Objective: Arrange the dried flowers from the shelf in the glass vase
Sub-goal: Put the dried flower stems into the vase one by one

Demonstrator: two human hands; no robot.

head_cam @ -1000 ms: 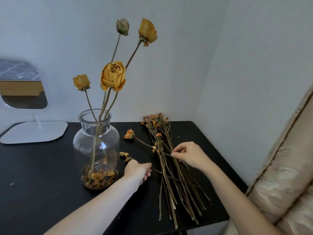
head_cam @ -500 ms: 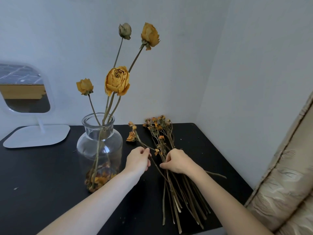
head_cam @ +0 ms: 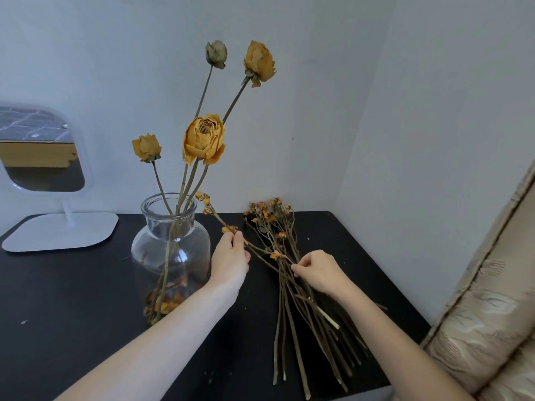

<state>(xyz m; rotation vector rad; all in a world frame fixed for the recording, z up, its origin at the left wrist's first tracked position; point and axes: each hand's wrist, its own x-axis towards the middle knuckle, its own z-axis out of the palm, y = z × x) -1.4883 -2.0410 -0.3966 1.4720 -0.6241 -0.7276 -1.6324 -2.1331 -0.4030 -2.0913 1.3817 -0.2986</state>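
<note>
Beside the glass vase (head_cam: 170,244), left of centre, your left hand (head_cam: 231,260) has come up from the table, where it lay a second ago. It now pinches a thin sprig (head_cam: 203,197) just under one small orange head. The tip of the sprig is lifted and stands near the vase rim, not yet inside. Further right, your right hand (head_cam: 317,273) keeps its pinch on the stems of the loose bundle (head_cam: 282,302), I think to free this one sprig from the others. Four long flowers stand in the vase already, and most of the small stems lie on the table (head_cam: 72,299), which is black and carries some crumbs of petal. At the far left stands a white mirror (head_cam: 40,149). Pale walls meet in a corner behind, and a beige cushion (head_cam: 492,328) fills the lower right edge.
</note>
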